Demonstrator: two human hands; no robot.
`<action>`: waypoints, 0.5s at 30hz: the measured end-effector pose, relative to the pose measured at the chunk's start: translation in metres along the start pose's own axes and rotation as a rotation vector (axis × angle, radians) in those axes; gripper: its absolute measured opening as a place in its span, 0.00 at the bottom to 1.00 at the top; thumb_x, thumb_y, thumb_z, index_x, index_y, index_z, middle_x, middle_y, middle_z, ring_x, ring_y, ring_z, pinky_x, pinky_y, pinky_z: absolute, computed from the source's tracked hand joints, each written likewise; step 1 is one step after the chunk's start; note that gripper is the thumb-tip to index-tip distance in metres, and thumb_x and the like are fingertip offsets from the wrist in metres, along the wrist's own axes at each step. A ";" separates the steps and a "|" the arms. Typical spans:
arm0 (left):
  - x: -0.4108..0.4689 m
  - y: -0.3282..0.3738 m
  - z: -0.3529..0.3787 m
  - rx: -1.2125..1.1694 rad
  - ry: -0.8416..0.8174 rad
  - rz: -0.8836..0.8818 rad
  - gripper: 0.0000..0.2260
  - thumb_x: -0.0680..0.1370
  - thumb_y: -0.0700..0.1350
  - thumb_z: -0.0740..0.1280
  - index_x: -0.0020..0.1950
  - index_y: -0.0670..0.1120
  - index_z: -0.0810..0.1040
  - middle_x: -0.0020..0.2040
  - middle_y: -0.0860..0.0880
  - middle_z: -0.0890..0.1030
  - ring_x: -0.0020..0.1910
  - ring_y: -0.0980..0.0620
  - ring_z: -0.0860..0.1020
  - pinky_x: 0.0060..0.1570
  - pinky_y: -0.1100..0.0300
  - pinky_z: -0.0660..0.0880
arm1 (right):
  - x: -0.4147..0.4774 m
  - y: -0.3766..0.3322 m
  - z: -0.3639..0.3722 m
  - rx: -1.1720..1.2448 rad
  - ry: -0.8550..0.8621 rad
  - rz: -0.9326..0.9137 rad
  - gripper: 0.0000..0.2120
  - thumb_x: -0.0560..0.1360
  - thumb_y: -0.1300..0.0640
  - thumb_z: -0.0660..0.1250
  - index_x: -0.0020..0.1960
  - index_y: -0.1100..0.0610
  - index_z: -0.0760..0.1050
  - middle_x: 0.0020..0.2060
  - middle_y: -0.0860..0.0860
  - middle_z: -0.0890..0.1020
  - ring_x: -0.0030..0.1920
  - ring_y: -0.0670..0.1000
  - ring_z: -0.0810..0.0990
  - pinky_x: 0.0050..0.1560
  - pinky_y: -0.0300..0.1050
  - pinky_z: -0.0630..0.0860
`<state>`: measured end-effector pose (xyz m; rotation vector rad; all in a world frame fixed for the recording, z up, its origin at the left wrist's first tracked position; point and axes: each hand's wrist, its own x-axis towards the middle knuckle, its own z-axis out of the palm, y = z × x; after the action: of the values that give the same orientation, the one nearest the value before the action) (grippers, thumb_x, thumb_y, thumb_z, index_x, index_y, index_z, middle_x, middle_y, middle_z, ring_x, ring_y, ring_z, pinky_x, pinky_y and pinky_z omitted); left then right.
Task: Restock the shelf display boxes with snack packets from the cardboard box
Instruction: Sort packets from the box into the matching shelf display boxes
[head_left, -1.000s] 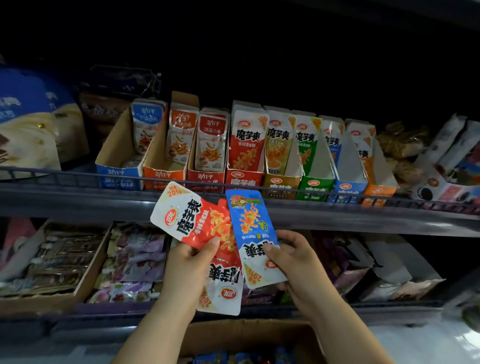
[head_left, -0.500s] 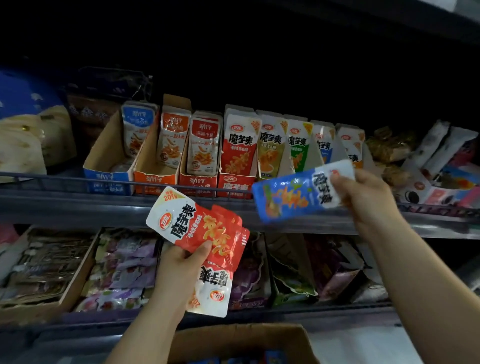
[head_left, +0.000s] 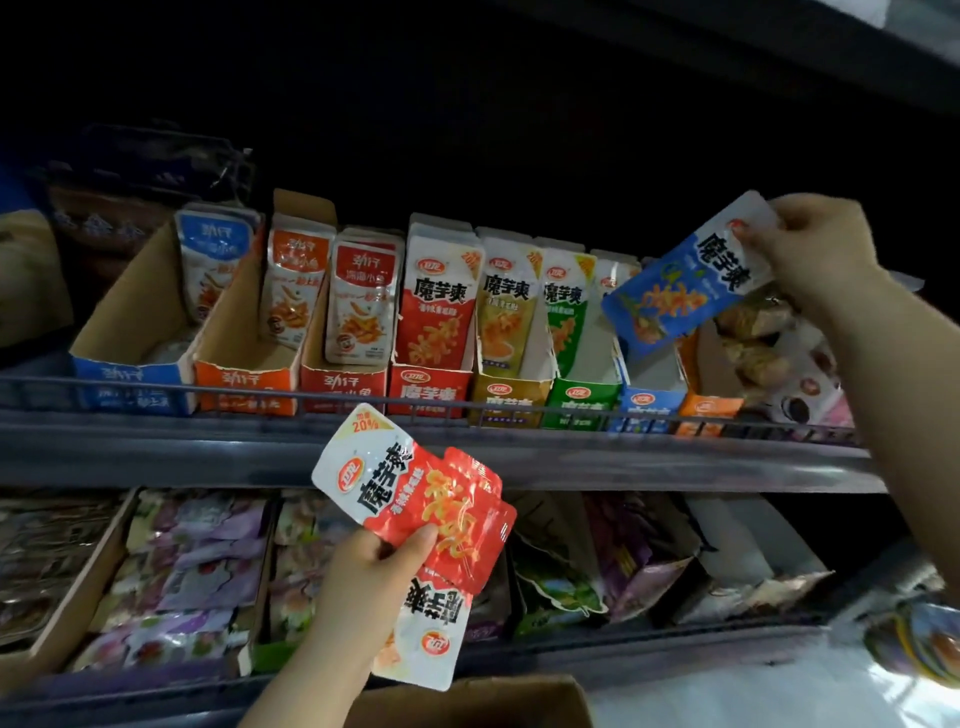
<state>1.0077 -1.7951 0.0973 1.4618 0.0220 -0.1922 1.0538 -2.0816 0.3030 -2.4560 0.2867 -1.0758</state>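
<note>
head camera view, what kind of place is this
Most likely a shop's snack aisle: tiered shelves with a wire rail, a row of branded display boxes holding matching packets, and a hand lifting a blue packet toward them.

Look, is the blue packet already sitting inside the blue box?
No, the right hand holds the blue packet tilted in the air above the blue box, which looks empty at the front.

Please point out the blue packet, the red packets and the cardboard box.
blue packet (head_left: 675, 291): head view, on its printed front.
red packets (head_left: 441, 514): head view, on the top packet's red face.
cardboard box (head_left: 498, 701): head view, on its rear flap.
</note>
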 end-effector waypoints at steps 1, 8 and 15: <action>0.001 -0.001 0.003 -0.004 -0.005 -0.005 0.03 0.74 0.41 0.67 0.40 0.46 0.76 0.40 0.48 0.82 0.42 0.48 0.80 0.44 0.55 0.75 | 0.005 -0.003 -0.001 -0.054 -0.018 -0.011 0.14 0.77 0.61 0.62 0.60 0.67 0.74 0.51 0.63 0.78 0.45 0.41 0.78 0.47 0.38 0.74; 0.001 -0.003 0.022 0.045 -0.032 -0.049 0.03 0.74 0.43 0.67 0.40 0.46 0.75 0.40 0.46 0.82 0.41 0.48 0.80 0.43 0.53 0.77 | 0.024 0.004 0.007 -0.152 -0.126 -0.001 0.20 0.77 0.63 0.61 0.68 0.64 0.67 0.68 0.58 0.69 0.69 0.55 0.67 0.63 0.43 0.64; 0.005 -0.005 0.025 0.021 -0.023 -0.029 0.02 0.73 0.41 0.67 0.41 0.46 0.76 0.38 0.48 0.82 0.40 0.49 0.80 0.44 0.51 0.77 | 0.027 0.004 0.027 -0.266 -0.215 0.000 0.22 0.77 0.61 0.62 0.69 0.63 0.64 0.68 0.58 0.68 0.68 0.57 0.66 0.65 0.45 0.63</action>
<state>1.0097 -1.8210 0.0941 1.4802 0.0228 -0.2332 1.0916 -2.0865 0.3019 -2.7800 0.3817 -0.8064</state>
